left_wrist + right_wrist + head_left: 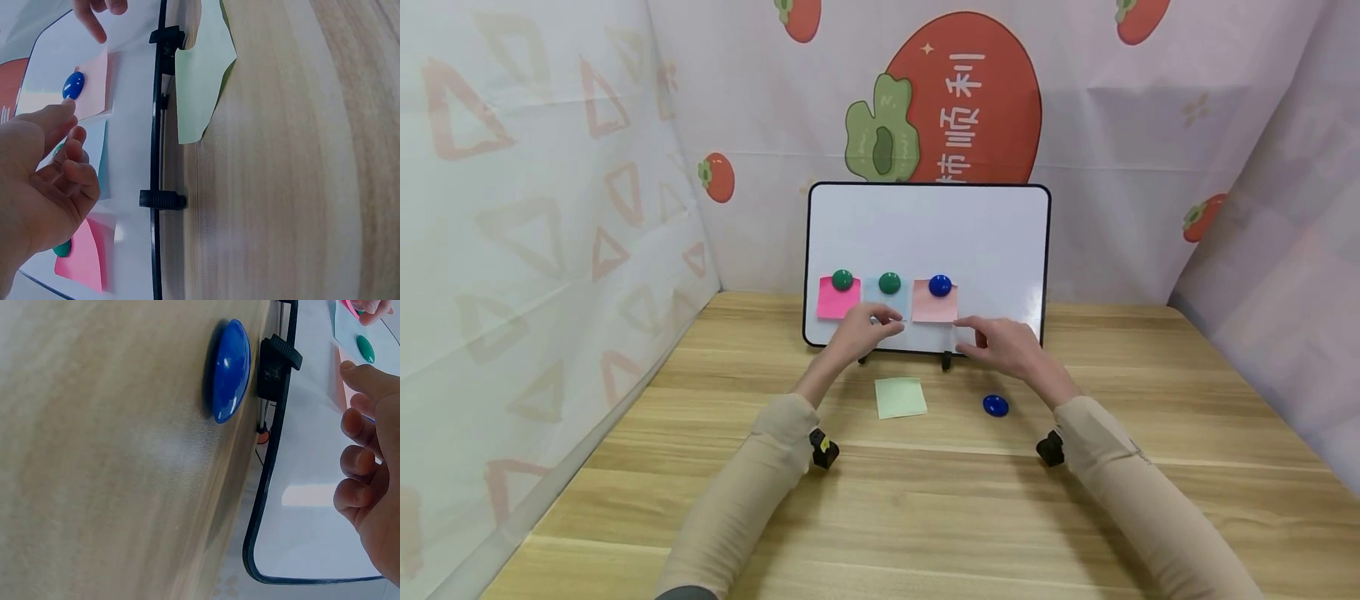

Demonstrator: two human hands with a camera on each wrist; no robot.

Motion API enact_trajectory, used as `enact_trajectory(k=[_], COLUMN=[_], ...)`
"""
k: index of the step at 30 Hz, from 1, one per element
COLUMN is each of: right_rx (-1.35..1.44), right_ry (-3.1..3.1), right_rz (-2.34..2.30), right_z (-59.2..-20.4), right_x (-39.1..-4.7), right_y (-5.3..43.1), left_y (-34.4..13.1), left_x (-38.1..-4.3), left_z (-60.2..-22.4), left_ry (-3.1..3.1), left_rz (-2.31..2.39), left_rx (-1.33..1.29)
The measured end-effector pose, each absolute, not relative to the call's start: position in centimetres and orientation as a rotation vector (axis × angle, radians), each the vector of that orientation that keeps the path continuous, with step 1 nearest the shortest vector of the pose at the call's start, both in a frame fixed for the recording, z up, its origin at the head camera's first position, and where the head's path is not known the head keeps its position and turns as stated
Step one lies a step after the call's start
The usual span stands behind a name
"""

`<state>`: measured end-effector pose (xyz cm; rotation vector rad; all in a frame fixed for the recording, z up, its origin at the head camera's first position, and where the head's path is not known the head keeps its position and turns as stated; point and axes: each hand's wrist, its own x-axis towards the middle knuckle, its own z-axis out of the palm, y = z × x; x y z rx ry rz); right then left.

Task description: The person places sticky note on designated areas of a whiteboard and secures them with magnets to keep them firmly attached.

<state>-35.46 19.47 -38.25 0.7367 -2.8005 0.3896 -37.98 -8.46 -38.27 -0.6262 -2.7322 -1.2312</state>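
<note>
A whiteboard (992, 242) stands upright, bearing a hot pink sticky note (838, 305), a light blue sticky note (880, 302) and a pale pink sticky note (935, 310). Green magnets (890, 283) sit on the first two, a blue magnet (940, 286) on the third. My left hand (859, 332) hovers before the light blue note, fingers loosely bent and holding nothing. At the pale pink note's lower right corner are the fingertips of my right hand (1007, 346); its other fingers curl loosely in the right wrist view, with nothing seen in them.
A pale green sticky note (901, 398) lies on the wooden table (925, 517) before the board. To its right rests a loose blue magnet (996, 406), below my right hand. Black feet (947, 361) support the board's lower edge. A printed cloth (1097, 167) hangs behind.
</note>
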Motion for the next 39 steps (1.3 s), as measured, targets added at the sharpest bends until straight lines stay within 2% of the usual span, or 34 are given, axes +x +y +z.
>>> enact_trajectory(k=[39], right_rx=[0.849], right_ry=[-2.963], right_rz=[0.474], right_z=[-38.9], right_x=[-31.5], right_y=[21.8], left_y=[-11.3], left_x=[-35.4], left_z=[-40.2], left_ry=[-2.876], left_rz=[-1.370], left_rx=[-0.584])
